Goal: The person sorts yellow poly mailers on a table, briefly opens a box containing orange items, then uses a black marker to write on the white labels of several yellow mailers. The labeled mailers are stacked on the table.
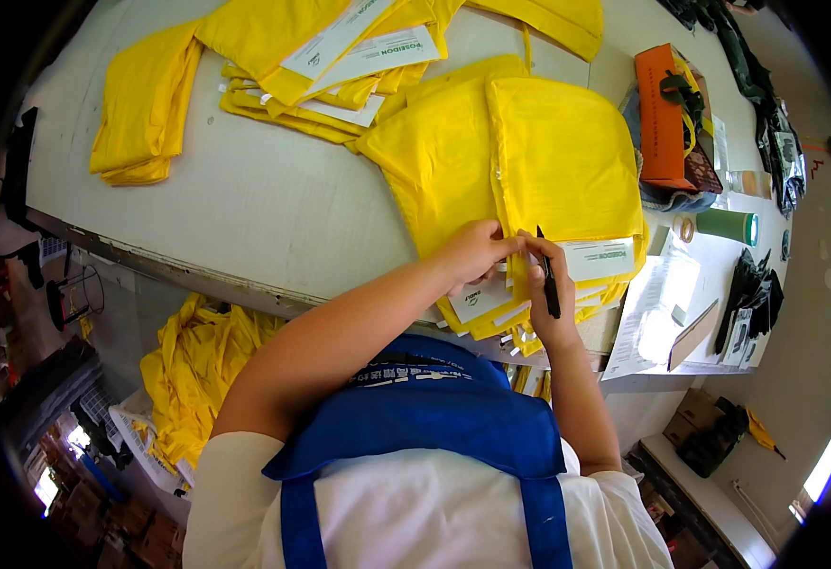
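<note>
Folded yellow garments (567,161) lie stacked on the table before me, smooth and slightly glossy. White printed labels (598,257) stick out along their near edges. My left hand (477,256) rests at the near edge of the pile, its thumb and fingertips pinched together; what lies between them is too small to make out. Close against it, my right hand (550,284) has a slim black pen (550,281) lying across the fingers, pointing away from me. The fingertips of both hands meet over the garment's edge.
More folded yellow garments (145,104) lie at the far left. To the right are an orange box (660,119), a green cylinder (724,226), a tape roll (684,228), papers (657,294) and black plastic bags (752,289). Yellow fabric (202,370) fills a white basket below the table edge.
</note>
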Demonstrator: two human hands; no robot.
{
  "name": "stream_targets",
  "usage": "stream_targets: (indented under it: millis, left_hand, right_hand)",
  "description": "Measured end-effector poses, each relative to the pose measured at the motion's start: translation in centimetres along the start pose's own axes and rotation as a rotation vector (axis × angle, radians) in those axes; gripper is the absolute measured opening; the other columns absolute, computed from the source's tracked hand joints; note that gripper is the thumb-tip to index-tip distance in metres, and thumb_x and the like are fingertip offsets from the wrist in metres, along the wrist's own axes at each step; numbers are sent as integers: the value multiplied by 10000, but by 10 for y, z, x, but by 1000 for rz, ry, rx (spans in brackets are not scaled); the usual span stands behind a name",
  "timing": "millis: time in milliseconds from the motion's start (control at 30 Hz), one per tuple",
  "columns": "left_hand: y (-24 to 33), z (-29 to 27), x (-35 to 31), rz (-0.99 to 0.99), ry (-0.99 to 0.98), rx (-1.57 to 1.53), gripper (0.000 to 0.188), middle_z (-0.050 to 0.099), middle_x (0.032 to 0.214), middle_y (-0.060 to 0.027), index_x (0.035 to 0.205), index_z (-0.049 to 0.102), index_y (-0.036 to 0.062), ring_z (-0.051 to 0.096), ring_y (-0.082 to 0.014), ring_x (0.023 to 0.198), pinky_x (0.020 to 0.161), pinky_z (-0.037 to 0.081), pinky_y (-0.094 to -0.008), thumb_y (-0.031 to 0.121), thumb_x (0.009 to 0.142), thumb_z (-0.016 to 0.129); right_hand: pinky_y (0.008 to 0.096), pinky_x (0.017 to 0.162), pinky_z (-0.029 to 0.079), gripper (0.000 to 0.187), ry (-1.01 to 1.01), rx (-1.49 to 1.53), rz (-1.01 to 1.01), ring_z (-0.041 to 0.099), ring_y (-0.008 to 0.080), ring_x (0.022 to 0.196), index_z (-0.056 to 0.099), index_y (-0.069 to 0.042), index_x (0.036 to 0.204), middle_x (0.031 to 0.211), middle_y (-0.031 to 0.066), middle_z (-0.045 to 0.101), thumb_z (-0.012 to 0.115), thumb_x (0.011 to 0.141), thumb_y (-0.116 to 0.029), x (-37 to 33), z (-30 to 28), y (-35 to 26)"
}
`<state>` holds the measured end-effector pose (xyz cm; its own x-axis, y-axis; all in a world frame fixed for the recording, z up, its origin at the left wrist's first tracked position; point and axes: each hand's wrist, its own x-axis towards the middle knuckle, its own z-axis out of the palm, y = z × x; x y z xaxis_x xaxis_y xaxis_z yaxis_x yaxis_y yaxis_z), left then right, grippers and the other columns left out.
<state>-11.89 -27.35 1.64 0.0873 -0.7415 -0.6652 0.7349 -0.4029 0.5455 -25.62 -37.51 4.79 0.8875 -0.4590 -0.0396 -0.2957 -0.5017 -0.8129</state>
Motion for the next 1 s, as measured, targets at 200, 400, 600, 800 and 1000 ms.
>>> stream_targets:
  millis: [200,400,600,800,1000]
  left_hand:
    - [72,-45,-3,613,202,636,271,647,983,-104,1110,587,30,610,-187,815,720,477,-311,123,857,559]
    - [180,-162,-33,750,552,577,394,620,1088,-58,1269,517,26,571,-118,916,771,464,-252,172,906,560]
    - [163,-227,-56,786,844,30,385,615,1063,-67,1244,537,32,584,-150,902,738,489,-280,158,887,604]
    - [132,-315,-77,784,916,-202,363,612,1050,-81,1241,537,35,598,-172,890,728,501,-297,160,903,578]
    - [113,-287,-102,749,1461,927,364,621,1013,-146,1227,539,32,600,-266,918,818,466,-329,218,914,542]
  right_hand:
    - [428,998,351,408,336,5,-438,505,324,1152,432,-38,1192,1200,243,559,435,962,-375,9,-7,-7]
    - [514,1058,238,451,-15,-539,-338,416,331,1273,483,-86,1187,1298,123,533,667,801,-228,16,-11,9]
    - [535,1060,206,505,-37,-871,-47,369,335,1307,485,-110,1243,1283,94,541,654,818,-321,25,-18,34]
    - [510,983,293,538,-2,-975,58,486,330,1166,495,-102,1244,1161,109,603,660,804,-363,0,-15,23]
    - [445,858,424,557,-100,-919,230,568,351,997,485,-80,1237,1149,163,599,680,795,-358,13,-20,-10]
